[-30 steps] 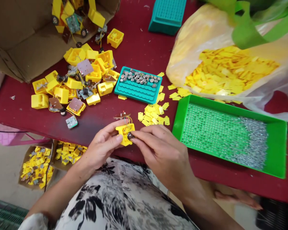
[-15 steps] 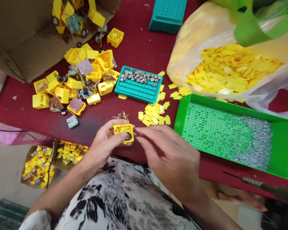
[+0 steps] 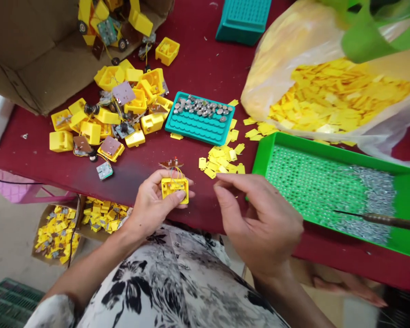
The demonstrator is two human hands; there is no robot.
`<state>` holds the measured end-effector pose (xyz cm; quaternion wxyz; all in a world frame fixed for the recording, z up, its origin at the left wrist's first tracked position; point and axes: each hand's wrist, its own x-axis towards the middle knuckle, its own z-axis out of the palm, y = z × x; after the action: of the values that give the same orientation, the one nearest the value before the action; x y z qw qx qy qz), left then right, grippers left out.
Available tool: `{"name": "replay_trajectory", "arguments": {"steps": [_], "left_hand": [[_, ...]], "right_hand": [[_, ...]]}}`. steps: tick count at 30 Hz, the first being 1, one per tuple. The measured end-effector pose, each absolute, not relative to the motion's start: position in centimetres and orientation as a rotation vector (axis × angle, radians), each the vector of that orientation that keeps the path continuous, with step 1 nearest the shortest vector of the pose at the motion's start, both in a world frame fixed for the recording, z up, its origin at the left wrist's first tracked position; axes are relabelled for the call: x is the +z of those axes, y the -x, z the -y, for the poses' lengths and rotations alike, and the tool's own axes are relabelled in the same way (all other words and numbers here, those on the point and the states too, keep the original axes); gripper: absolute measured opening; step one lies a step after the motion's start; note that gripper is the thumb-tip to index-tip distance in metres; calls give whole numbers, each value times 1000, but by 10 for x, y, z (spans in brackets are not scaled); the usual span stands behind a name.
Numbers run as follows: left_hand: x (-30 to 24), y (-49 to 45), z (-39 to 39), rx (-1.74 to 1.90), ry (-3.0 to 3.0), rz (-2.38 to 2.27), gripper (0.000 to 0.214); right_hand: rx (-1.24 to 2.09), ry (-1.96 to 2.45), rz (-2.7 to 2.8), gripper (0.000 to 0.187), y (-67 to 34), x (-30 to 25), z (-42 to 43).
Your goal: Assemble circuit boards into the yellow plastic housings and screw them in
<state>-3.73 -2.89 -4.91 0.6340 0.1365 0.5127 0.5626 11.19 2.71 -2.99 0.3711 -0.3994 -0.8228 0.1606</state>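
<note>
My left hand (image 3: 155, 198) is closed around a small yellow plastic housing (image 3: 172, 186), open side up. Its thumb presses into the housing near the lower right corner. Thin wires run from the housing to a brown circuit board (image 3: 171, 163) standing just behind it. To the right, my right hand (image 3: 259, 218) is apart from the housing, thumb and index finger brought together in a pinch; anything between the tips is too small to make out. Just beyond those fingertips lies a pile of flat yellow covers (image 3: 222, 159).
A teal tray (image 3: 198, 130) holds round metal button cells. Yellow housings (image 3: 90, 132) with boards are heaped left, beside a cardboard box (image 3: 37, 54). At right are a green tray (image 3: 310, 182) of screws (image 3: 379, 196), a screwdriver (image 3: 382, 219) over it, and a bag of yellow covers (image 3: 341, 95).
My right hand has drawn away from the housing to the right. The dark round disc seen in the housing no longer shows. The screwdriver has shifted up over the green tray.
</note>
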Motion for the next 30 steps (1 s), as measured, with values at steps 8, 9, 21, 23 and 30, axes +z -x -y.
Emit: {"name": "replay_trajectory", "arguments": {"steps": [8,9,21,23,30], "left_hand": [[-49,42,31,1202,-255,-1042,33],[-47,43,31,1198,-243,-1002,33],[-41,43,33,1232,-273,-1020,32],[-39,43,34,1240,-288,-1014,32],[-36,47,39,1027,-299,-920,38]], "right_hand": [[456,1041,2064,15,-109,-39,-32],[459,1054,2058,15,-110,-39,-32],[511,1142,2003,14,-113,-39,-35],[548,1159,1988,11,-111,-39,-35],[1477,1234,1871,29,-101,-39,-69]]}}
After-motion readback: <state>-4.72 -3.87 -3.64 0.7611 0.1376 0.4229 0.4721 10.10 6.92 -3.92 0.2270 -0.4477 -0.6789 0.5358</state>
